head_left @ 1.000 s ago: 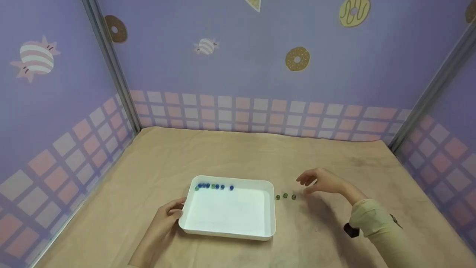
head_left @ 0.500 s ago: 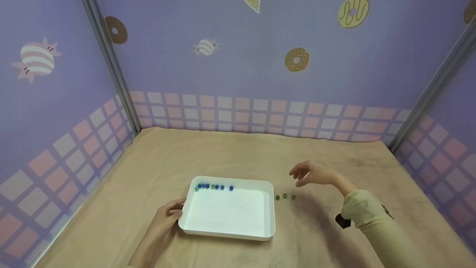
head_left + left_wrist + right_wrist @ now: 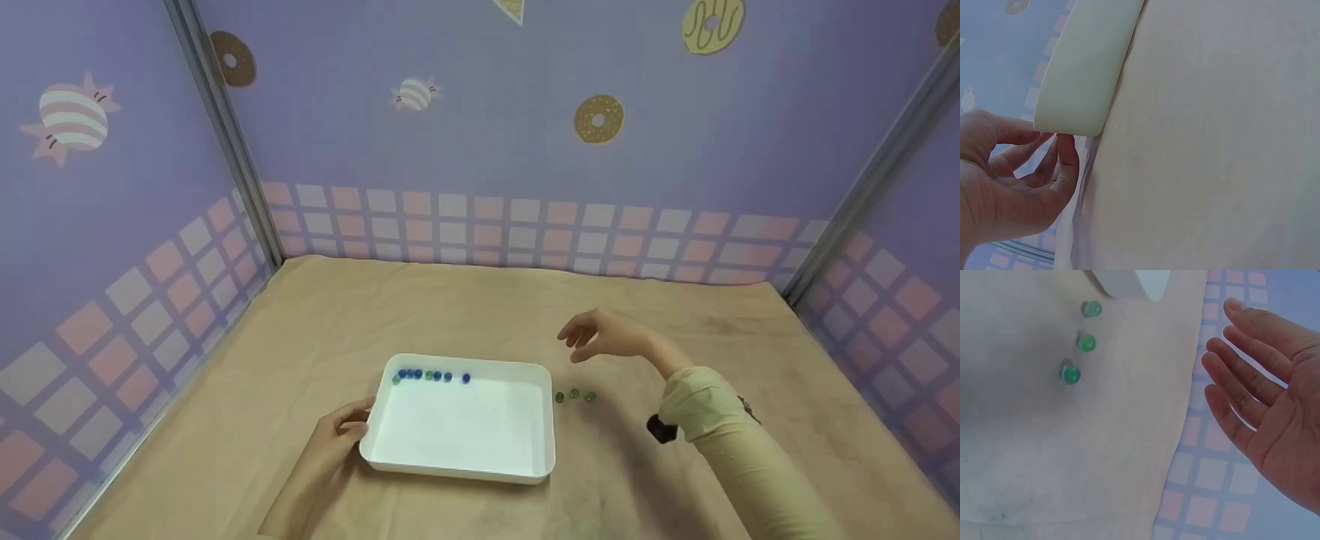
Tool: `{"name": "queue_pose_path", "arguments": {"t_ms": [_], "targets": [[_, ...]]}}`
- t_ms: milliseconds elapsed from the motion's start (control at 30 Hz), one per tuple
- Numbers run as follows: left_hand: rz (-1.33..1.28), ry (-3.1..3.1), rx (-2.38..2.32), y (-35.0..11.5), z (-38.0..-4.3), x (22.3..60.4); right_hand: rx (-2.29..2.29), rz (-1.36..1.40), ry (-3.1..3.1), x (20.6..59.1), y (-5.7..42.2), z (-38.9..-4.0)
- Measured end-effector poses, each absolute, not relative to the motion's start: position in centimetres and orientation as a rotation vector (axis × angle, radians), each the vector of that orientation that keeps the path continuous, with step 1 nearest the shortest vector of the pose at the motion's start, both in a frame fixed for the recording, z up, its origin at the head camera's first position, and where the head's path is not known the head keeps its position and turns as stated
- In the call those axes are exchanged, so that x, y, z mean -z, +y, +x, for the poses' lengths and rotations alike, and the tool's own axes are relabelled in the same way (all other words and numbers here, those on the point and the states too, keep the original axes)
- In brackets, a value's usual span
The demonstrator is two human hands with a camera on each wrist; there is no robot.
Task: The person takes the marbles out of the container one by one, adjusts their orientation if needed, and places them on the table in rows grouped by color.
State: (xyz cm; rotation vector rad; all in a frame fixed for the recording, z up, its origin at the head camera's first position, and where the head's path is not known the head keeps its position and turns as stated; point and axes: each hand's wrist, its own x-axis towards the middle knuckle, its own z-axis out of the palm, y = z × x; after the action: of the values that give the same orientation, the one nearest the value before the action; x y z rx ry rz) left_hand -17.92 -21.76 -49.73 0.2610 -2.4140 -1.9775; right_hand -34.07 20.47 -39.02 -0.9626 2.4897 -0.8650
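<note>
A white rectangular tray [image 3: 465,427] rests on the cloth. My left hand [image 3: 336,435] holds its left side, bent fingertips against the outer wall; the left wrist view shows these fingers [image 3: 1068,152] at the tray's end. Several blue marbles [image 3: 437,376] and green marbles [image 3: 397,380] lie along its far wall and far left corner. Just right of the tray, three green marbles [image 3: 574,394] sit in a short row on the cloth. My right hand [image 3: 611,335] hovers beyond them, holding nothing; in the right wrist view its fingers are spread and gently bent.
A tan cloth [image 3: 675,322] covers the table, with dark smudges here and there. Purple walls [image 3: 480,135] printed with sweets and checks enclose the back and both sides. Grey metal posts [image 3: 236,142] stand at the corners. A dark device [image 3: 661,429] sits at the right wrist.
My right hand has moved left and farther from me, passing over the three loose green marbles. The left hand, tray and marbles stay where they were.
</note>
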Motion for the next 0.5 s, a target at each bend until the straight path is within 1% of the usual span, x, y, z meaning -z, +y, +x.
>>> {"name": "queue_pose_path", "arguments": {"t_ms": [300,500], "targets": [[0.262,-2.449,1.953,-21.9,-18.0,49.8,0.861,-0.976,2.494,38.4,17.4,-34.8],[0.262,-2.451,1.949,-21.9,-18.1,49.8,0.857,-1.045,2.506,38.1,15.6,-35.2]]}}
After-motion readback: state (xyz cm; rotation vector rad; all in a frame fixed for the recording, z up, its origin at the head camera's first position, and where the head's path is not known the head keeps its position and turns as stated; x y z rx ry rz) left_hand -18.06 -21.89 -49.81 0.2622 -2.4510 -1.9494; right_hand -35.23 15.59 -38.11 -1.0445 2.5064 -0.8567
